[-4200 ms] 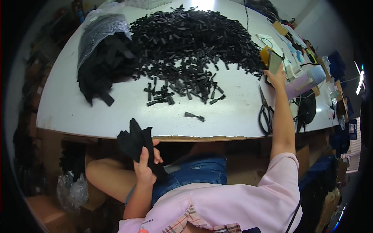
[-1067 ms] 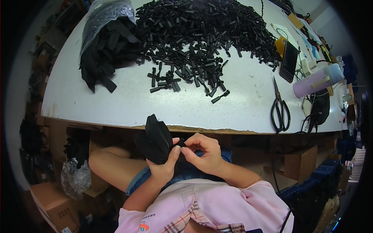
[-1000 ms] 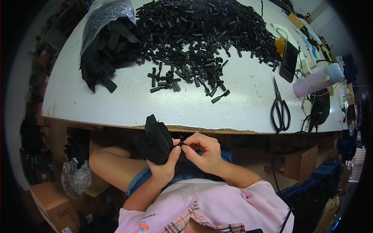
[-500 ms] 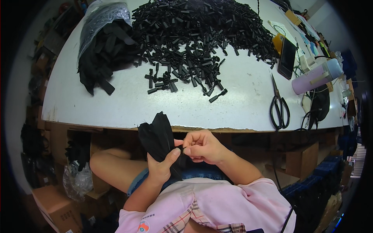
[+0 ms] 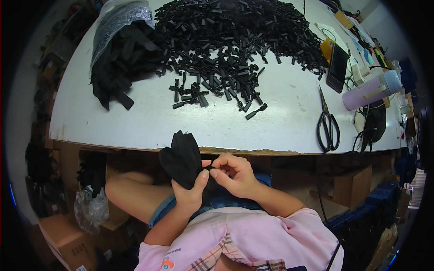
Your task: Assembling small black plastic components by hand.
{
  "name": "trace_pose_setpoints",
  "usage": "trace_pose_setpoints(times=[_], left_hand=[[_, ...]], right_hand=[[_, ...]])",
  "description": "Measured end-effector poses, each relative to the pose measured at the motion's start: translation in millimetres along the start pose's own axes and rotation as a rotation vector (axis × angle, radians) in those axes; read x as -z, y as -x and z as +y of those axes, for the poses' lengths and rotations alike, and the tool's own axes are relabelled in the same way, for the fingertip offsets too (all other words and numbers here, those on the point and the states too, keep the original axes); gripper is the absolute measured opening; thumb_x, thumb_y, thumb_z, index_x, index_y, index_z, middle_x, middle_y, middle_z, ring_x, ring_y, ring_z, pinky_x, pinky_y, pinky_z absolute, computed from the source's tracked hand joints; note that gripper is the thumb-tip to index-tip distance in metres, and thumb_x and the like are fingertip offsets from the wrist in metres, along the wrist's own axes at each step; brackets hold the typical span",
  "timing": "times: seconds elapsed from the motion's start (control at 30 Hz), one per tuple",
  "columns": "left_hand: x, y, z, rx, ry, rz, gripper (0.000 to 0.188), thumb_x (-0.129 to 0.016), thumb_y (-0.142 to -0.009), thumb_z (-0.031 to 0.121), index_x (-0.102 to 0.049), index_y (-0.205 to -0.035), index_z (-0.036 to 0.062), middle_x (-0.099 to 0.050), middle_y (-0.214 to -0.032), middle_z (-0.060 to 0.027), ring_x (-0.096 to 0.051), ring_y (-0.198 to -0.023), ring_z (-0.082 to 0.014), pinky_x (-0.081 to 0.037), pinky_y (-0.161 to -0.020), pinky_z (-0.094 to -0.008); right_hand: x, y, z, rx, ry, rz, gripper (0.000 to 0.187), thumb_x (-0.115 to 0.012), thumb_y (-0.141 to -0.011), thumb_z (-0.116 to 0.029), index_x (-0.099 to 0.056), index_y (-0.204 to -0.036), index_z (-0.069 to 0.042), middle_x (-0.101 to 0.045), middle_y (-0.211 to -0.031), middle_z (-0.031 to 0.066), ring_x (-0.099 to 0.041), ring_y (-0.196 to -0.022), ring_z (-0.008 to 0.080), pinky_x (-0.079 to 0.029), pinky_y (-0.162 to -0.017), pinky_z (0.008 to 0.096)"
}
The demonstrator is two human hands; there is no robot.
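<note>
My left hand (image 5: 190,190) is closed round a bundle of black zipper strips (image 5: 181,160), whose loose ends fan upward in front of the table edge. The tails of the strips hang below that hand over my lap. My right hand (image 5: 236,176) is closed in a pinch beside the left thumb, at the edge of the bundle. What lies between its fingertips is mostly hidden, a small dark bit at most. Beyond the hands, a large heap of black zipper sliders with pull tabs (image 5: 226,31) covers the far middle of the table, with several strewn nearer.
A clear plastic bag (image 5: 118,19) with black strips (image 5: 122,67) spilling out lies at the left of the white table (image 5: 158,128). At the right are black scissors (image 5: 328,128), a phone (image 5: 337,67), yellow tape (image 5: 326,49) and a lilac bottle (image 5: 366,95). Cardboard boxes (image 5: 68,244) stand below.
The right hand's fingertips have shifted slightly left against the left thumb, and its fingers have loosened a little. The bundle's upper ends have tipped slightly left.
</note>
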State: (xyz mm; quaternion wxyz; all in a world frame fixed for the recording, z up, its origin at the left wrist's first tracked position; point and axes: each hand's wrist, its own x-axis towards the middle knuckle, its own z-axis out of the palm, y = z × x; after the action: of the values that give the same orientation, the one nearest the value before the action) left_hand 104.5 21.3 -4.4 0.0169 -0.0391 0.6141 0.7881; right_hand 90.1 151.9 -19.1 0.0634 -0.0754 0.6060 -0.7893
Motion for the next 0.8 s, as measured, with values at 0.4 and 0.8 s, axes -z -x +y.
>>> trace_pose_setpoints(times=[0.4, 0.8], left_hand=[[12.7, -6.2, 9.0, 0.052, -0.042, -0.092, 0.019, -0.059, -0.077, 0.008, -0.056, -0.093, -0.0018, -0.057, -0.079, -0.0034, -0.052, -0.074, -0.0094, -0.043, -0.067, -0.0227], [13.9, -7.1, 2.1, 0.004, -0.067, 0.010, 0.012, -0.056, -0.080, 0.011, -0.055, -0.085, 0.0001, -0.054, -0.076, -0.0014, -0.050, -0.070, -0.0087, -0.040, -0.060, -0.0215]], right_hand=[[4.1, -3.2, -1.7, 0.257, 0.242, -0.108, 0.006, -0.054, -0.078, -0.004, -0.051, -0.077, 0.000, -0.045, -0.059, -0.0002, -0.036, -0.047, 0.0026, -0.028, -0.041, 0.0176], [14.6, -5.3, -1.0, 0.251, 0.740, -0.519, 0.015, -0.062, -0.068, -0.008, -0.049, -0.072, 0.000, -0.046, -0.059, 0.0087, -0.045, -0.045, 0.0168, -0.038, -0.042, 0.0275]])
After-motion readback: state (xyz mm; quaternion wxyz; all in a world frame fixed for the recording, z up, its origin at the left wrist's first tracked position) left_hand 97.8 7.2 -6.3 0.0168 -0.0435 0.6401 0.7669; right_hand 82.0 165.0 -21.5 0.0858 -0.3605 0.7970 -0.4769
